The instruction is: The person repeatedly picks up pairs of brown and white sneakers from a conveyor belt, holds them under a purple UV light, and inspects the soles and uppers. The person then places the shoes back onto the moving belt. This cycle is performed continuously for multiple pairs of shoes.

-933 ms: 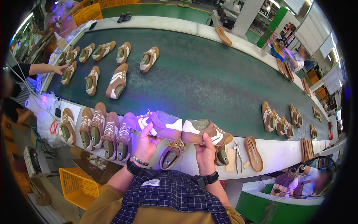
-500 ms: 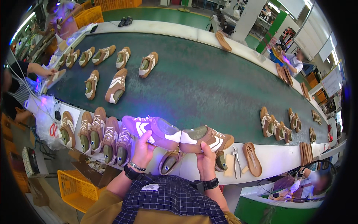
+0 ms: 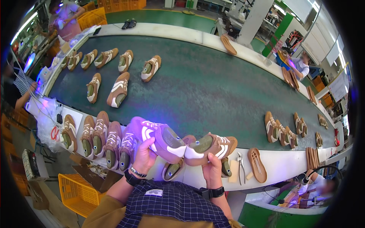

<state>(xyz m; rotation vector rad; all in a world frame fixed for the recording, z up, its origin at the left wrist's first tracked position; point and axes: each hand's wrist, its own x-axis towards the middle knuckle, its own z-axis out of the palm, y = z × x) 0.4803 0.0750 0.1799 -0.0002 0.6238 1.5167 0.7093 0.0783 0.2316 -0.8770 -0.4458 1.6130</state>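
Note:
My left hand (image 3: 145, 156) is closed around a brown sneaker (image 3: 159, 137) with white stripes, which looks purple under a coloured light. In my right hand (image 3: 211, 171) is a matching sneaker (image 3: 215, 147), gripped low near its heel. The two shoes are held heel to heel over the white ledge, with toes pointing outward and their openings facing me. Behind and below them stand more sneakers, one of them (image 3: 172, 171) between my hands and another (image 3: 226, 167) beside my right hand, both partly hidden.
Several sneakers (image 3: 100, 131) line the ledge to my left. Pliers (image 3: 241, 167) and a tan sole (image 3: 257, 165) lie to the right. More shoes stand on the green belt (image 3: 205, 83). A yellow crate (image 3: 78, 192) sits low at left. Other people work around the line.
Both held sneakers have tilted, their heels dropping slightly toward me and showing more of the insides. At far left, a co-worker's hand has drawn back from the belt edge with a light-coloured piece.

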